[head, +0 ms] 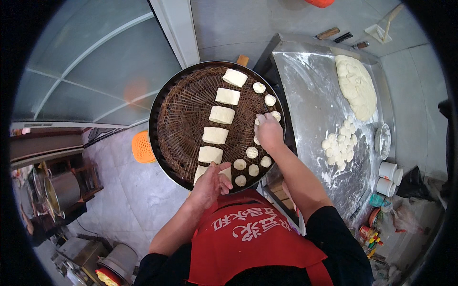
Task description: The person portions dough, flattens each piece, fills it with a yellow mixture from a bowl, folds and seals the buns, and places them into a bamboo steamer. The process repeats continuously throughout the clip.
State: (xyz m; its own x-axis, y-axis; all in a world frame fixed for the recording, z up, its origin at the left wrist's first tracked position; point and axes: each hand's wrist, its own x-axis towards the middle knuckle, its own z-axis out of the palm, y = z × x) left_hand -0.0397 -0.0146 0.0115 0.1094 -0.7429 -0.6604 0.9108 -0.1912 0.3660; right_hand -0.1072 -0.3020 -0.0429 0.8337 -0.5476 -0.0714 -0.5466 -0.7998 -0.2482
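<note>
A round, dark-rimmed steamer tray (189, 107) with a woven brown mat lies before me. Down its middle runs a row of rectangular dough pieces (222, 115). Small round dough buns (252, 152) line its right side. My right hand (270, 131) reaches over these buns, fingers curled down beside a partly covered one; the fingers hide whether it is gripped. At the tray's near edge, my left hand (211, 183) holds nothing, its fingers apart. It partly covers the nearest rectangular pieces (201, 172).
To the right, a floured metal worktable (304, 93) bears a large dough mass (356, 85), a cluster of small dough pieces (340, 144) and a metal bowl (383, 141). White tubs (387, 171) stand by its right edge. An orange perforated stool (142, 146) is left of the tray, below a glass-paned partition (118, 64).
</note>
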